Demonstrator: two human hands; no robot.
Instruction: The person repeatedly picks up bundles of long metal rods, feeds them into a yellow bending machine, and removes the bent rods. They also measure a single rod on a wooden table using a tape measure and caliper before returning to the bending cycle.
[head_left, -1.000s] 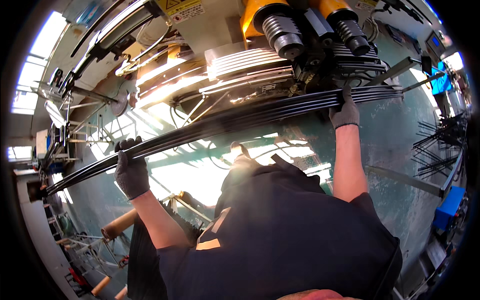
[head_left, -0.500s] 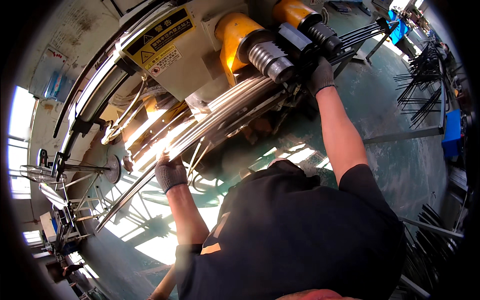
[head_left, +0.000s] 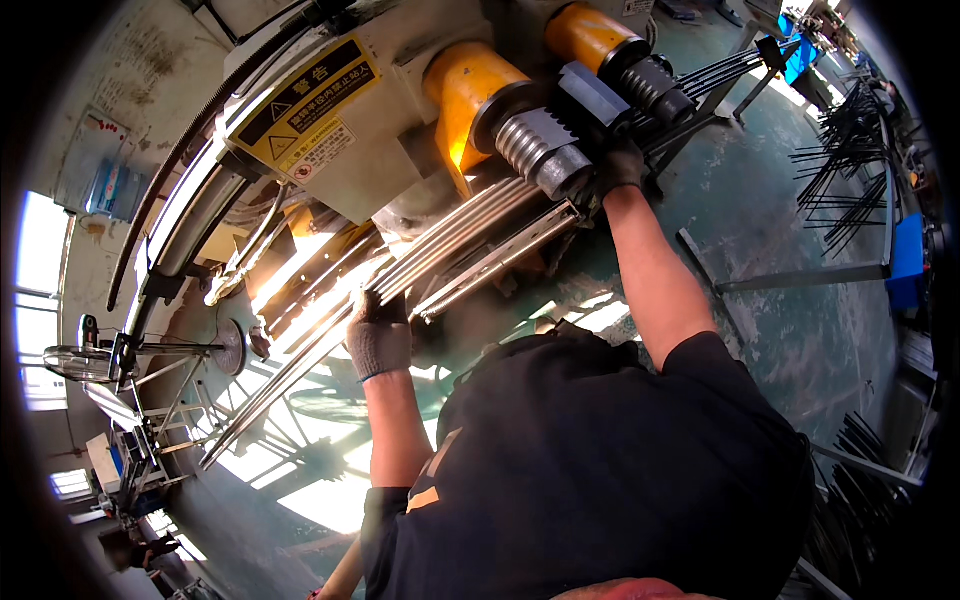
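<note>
left hand (head_left: 380,338): fingers holding rods (head_left: 450,240), left of larger ridged spindle (head_left: 540,145) | right hand (head_left: 622,170): right of spindle, fingers can't tell (shadowed) | risk: uneven support may splay rods

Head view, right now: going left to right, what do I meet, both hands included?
Caged fan → round grey disc → gloved left hand → nearer orange housing → gloved right hand → blue box near the right rim.

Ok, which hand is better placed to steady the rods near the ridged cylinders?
Probably your right hand: it's close beside the ridged cylinders, though shadow hides much of it. Your left hand is at the rods farther down and left.
</note>
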